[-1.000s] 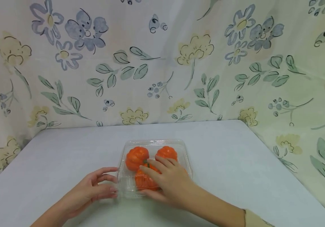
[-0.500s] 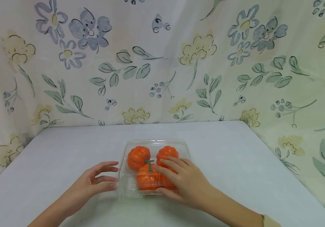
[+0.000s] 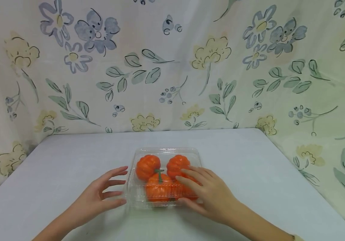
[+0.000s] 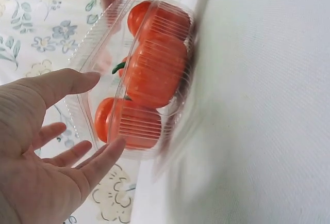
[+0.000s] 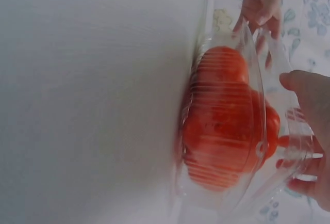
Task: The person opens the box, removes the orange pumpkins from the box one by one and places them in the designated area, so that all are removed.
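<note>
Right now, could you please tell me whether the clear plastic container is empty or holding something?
The container is holding something: orange pumpkins show through its clear walls in all three views.

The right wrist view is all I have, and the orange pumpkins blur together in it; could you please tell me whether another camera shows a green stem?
Observer: Yes, the head view shows a green stem standing up from the front-left pumpkin in the clear container.

Operator: Thank you; could you also tell me how the ones toward the back sit?

Observer: Seen from the head camera, the back-left pumpkin and the back-right pumpkin sit side by side with a gap between them.
</note>
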{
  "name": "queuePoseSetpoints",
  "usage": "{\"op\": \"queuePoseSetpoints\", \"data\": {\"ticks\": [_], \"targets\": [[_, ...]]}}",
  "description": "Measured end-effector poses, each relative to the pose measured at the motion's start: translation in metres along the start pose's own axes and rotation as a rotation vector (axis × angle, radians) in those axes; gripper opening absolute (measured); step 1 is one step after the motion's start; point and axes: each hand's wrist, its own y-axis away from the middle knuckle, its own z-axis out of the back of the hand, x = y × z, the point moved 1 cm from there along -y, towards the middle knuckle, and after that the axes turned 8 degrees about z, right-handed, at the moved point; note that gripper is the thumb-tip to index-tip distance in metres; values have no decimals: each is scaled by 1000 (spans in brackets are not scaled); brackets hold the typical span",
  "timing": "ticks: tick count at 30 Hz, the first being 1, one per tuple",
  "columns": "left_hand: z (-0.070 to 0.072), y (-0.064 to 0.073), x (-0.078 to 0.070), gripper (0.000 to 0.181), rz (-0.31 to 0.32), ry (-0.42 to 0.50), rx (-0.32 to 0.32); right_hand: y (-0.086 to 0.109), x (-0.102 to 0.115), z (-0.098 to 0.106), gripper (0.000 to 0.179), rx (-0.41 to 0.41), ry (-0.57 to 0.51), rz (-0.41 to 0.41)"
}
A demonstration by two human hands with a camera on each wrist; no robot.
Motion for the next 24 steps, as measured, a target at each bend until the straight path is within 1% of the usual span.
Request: {"op": "queuePoseSetpoints", "data": {"ticks": [5,8,11,17,20,24], "targets": [[-3,0,-2,78,-207,-207,-93,7,-5,3,47,-16,-9,-15],[-6,0,-5,75,-312,-319,-148,10,-8,4,43,-36,-27,-4],[-7,0,-9,72,-370,-380,-185,13,-12,6,42,-66,-56,19],[-7,0,-15,68,-427,-457,-251,12,-20,12,41,-120,-92,50],[-6,-1,-18,69,-466,-462,-274,12,-24,13,43,-144,-90,52],[-6,-5,-21,70,-534,-432,-285,12,-28,15,48,-164,-109,35]]}}
